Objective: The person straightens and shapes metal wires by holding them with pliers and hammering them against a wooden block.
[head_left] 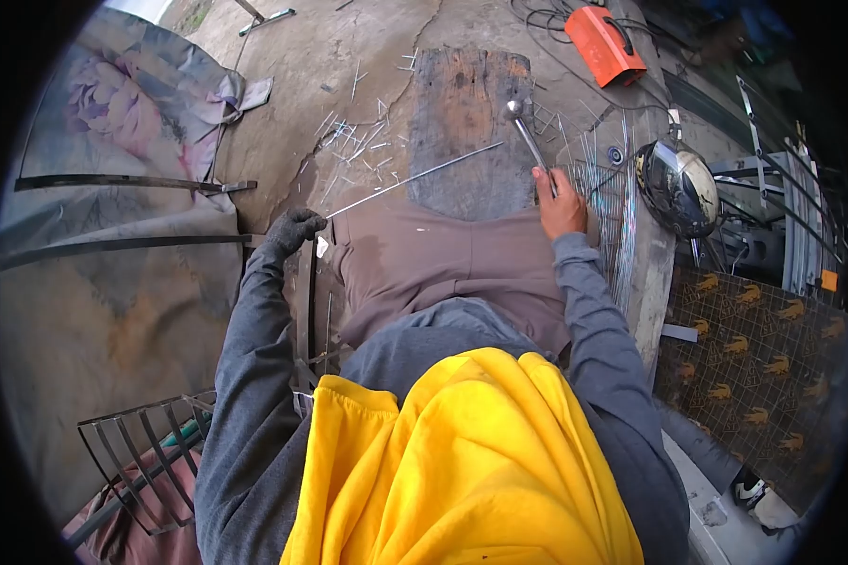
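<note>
My left hand point(297, 229), in a dark glove, is closed round the near end of a thin metal rod point(415, 177). The rod slants up to the right, and its far end lies over a worn wooden board point(471, 132). Bare and closed, my right hand point(562, 202) grips the handle of a metal hammer point(528, 137) with a rounded head. The hammer head is raised at the board's right edge, apart from the rod. Short cut metal pieces point(358, 141) lie scattered on the ground left of the board.
An orange machine point(605, 45) with cables stands at the upper right. Long thin rods point(612, 207) and a welding helmet point(678, 188) are right of my right hand. A patterned panel point(754, 367) lies lower right. Cloth point(113, 311) and metal bars point(132, 182) are at left.
</note>
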Demonstrator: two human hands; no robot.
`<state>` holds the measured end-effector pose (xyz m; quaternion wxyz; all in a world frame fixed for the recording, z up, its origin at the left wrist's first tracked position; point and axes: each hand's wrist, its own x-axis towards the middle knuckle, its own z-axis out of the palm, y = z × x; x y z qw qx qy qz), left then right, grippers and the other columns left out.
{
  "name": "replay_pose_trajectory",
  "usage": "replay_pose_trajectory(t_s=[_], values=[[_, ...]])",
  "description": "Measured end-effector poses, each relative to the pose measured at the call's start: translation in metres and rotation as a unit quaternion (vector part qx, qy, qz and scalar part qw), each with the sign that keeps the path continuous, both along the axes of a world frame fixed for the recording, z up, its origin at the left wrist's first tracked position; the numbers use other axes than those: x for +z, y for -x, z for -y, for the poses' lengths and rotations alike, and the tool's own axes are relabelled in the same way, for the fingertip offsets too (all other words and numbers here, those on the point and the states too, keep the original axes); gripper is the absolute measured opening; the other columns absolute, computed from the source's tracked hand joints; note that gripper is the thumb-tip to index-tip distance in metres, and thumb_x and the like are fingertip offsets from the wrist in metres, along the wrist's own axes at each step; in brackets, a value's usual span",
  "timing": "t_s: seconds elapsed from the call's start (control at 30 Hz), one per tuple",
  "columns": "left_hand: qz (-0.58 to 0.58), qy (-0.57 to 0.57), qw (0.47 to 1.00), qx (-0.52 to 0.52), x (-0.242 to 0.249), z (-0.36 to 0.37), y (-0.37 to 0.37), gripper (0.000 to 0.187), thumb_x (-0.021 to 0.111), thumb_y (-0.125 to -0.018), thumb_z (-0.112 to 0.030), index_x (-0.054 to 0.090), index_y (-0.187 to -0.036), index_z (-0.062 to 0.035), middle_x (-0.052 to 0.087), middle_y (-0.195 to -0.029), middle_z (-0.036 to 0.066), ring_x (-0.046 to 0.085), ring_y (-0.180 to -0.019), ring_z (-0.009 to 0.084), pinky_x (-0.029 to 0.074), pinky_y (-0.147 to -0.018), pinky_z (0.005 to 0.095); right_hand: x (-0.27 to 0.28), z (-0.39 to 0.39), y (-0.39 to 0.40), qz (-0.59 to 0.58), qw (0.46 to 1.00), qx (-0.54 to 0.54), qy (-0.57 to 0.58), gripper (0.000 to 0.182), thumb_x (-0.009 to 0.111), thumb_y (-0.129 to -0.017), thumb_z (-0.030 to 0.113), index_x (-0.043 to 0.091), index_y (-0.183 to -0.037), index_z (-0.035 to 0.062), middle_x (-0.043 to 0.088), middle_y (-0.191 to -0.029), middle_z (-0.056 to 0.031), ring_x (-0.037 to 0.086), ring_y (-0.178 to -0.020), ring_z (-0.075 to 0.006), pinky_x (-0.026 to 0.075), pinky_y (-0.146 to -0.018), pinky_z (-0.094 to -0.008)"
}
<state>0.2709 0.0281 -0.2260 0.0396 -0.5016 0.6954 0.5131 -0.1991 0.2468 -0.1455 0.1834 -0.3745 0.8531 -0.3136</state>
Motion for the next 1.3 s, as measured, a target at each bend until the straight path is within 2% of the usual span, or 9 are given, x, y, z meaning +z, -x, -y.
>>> replay_pose_trajectory(t_s=[0.17,0.57,0.63,0.83,1.1,1.2,1.23,1.27,1.3], values=[[0.028,0.004,0.999,0.017,0.008,-0.001,0.0,0.032,0.067,-0.087,-0.032,0.074,-0.105,-0.0058,0.071,-0.085,0.006,0.062,-0.073,0.0151,0.05,-0.07,0.0324,-0.012,0.004,0.004,-0.011,0.996,0.035,-0.083,0.053,0.054,-0.093,0.059,0.066,-0.099,0.0084,0.068,-0.083,-0.0193,0.065,-0.084,-0.0423,0.048,-0.074,-0.0485],[0.039,-0.003,0.999,-0.003,0.034,-0.007,0.031,0.033,0.063,-0.09,-0.031,0.073,-0.108,-0.0046,0.072,-0.091,0.006,0.064,-0.077,0.0163,0.051,-0.076,0.0325,-0.009,-0.001,-0.015,0.01,0.997,0.034,0.061,0.053,0.053,-0.093,0.059,0.066,-0.101,0.0079,0.068,-0.083,-0.018,0.065,-0.082,-0.0411,0.049,-0.072,-0.0467],[0.048,-0.015,0.999,-0.004,0.039,-0.004,0.036,0.033,0.063,-0.09,-0.031,0.073,-0.107,-0.0047,0.072,-0.09,0.006,0.064,-0.076,0.0161,0.051,-0.076,0.0323,-0.011,0.003,-0.013,-0.004,0.991,0.068,-0.112,0.053,0.051,-0.094,0.059,0.065,-0.098,0.0082,0.068,-0.083,-0.0198,0.064,-0.082,-0.0441,0.048,-0.073,-0.0489],[0.013,-0.018,1.0,-0.01,0.023,-0.004,0.035,0.031,0.062,-0.09,-0.029,0.073,-0.106,-0.0047,0.072,-0.09,0.005,0.064,-0.078,0.0159,0.051,-0.076,0.0319,-0.008,0.002,-0.018,0.032,0.997,0.048,-0.046,0.055,0.049,-0.094,0.06,0.063,-0.096,0.0071,0.067,-0.084,-0.0235,0.062,-0.085,-0.0478,0.047,-0.075,-0.0531],[-0.076,-0.026,0.997,0.015,-0.004,-0.009,0.046,0.028,0.065,-0.091,-0.024,0.071,-0.11,-0.0046,0.071,-0.095,0.006,0.064,-0.082,0.0156,0.052,-0.078,0.0318,0.006,-0.004,-0.011,0.015,0.992,0.057,-0.11,0.055,0.049,-0.095,0.059,0.063,-0.097,0.0061,0.067,-0.087,-0.0234,0.062,-0.086,-0.0469,0.046,-0.076,-0.0507],[-0.1,-0.088,0.99,0.045,0.033,-0.034,0.078,0.03,0.063,-0.093,-0.024,0.067,-0.115,-0.0047,0.069,-0.096,0.004,0.063,-0.081,0.0148,0.052,-0.077,0.0307,-0.012,-0.027,-0.004,0.018,0.988,0.052,-0.141,0.056,0.047,-0.095,0.06,0.064,-0.098,0.0062,0.067,-0.091,-0.0223,0.062,-0.091,-0.0447,0.047,-0.081,-0.0476],[-0.089,-0.181,0.973,0.108,0.065,-0.053,0.099,0.029,0.06,-0.096,-0.023,0.064,-0.117,-0.0045,0.065,-0.087,0.0,0.059,-0.074,0.0087,0.05,-0.067,0.0262,-0.022,-0.033,-0.001,0.011,0.987,0.049,-0.155,0.057,0.047,-0.096,0.06,0.065,-0.098,0.0059,0.068,-0.092,-0.0214,0.063,-0.092,-0.0435,0.047,-0.082,-0.0462],[-0.175,-0.143,0.97,0.09,0.063,-0.071,0.11,0.026,0.058,-0.097,-0.023,0.064,-0.115,-0.0044,0.065,-0.086,0.0,0.06,-0.072,0.0091,0.05,-0.064,0.0261,-0.028,-0.035,0.002,0.011,0.987,0.045,-0.154,0.057,0.047,-0.096,0.06,0.065,-0.098,0.0059,0.068,-0.092,-0.0214,0.063,-0.092,-0.0435,0.047,-0.082,-0.0462],[-0.172,-0.205,0.957,0.111,0.079,-0.079,0.121,0.026,0.058,-0.097,-0.022,0.064,-0.115,-0.0046,0.066,-0.086,0.002,0.061,-0.071,0.011,0.051,-0.063,0.0266,-0.033,-0.034,0.006,0.025,0.989,0.039,-0.137,0.058,0.046,-0.096,0.06,0.064,-0.096,0.0054,0.068,-0.092,-0.0202,0.063,-0.092,-0.0426,0.047,-0.082,-0.0475]])
